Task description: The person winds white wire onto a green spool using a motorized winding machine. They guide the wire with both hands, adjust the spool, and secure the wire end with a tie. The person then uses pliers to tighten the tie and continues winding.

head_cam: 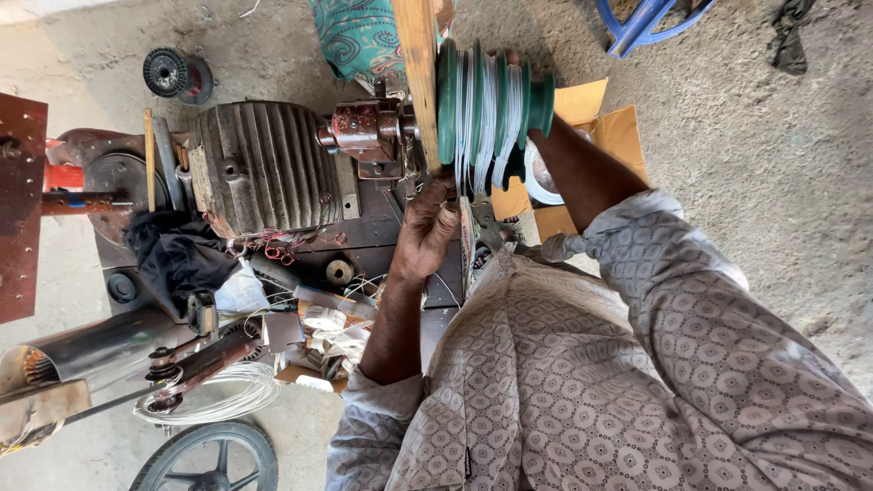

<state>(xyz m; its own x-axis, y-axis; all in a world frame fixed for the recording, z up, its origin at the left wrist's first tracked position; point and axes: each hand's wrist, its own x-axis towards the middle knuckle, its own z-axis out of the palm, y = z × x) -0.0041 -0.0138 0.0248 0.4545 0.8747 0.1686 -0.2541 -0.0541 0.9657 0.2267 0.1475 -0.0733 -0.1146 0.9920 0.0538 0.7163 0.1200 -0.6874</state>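
Observation:
A green stepped winding former [491, 100] with white wire in its grooves sits on a shaft beside a wooden board [418, 73]. My left hand [423, 232] is just below the former, fingers pinched on strands of the white wire [466, 136] at its edge. My right forearm reaches behind the former. Most of my right hand [515, 58] is hidden there, with only fingertips showing over the former's far rim, gripping it.
A ribbed grey motor [264, 164] and rusty gearbox [364, 132] drive the shaft. Around them are a black cloth [177, 255], a loose white wire coil [218, 395], a black spool [168, 73], a wheel [214, 459], a cardboard box [618, 127] and a rusty plate [18, 209].

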